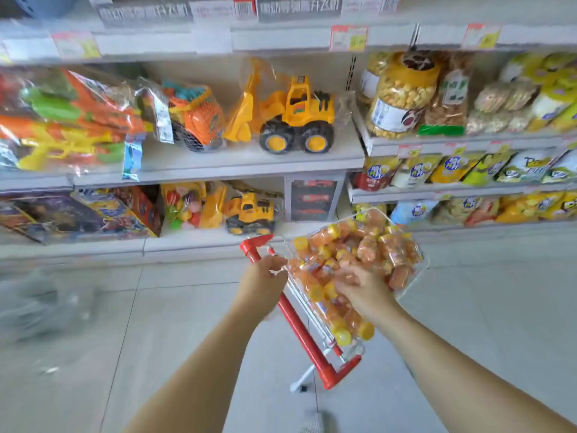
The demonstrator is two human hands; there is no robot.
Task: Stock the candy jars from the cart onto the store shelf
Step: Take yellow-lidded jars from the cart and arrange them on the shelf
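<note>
— Lower centre?
— The candy jars (352, 254) are glowing orange under yellow lids; the cart handle (304, 339) is showing red.
— Centre frame?
— A toy loader (296, 114) is shining yellow over black tyres on a pale grey shelf (218, 160).

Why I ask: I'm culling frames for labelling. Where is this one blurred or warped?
Head view: motion blur smears the floor at lower left and the top price tags, unreadable; wide-angle distortion bows the shelf edges; the loader, cart and jars at centre are fairly sharp; light is even, with glare on the toy bags.
</note>
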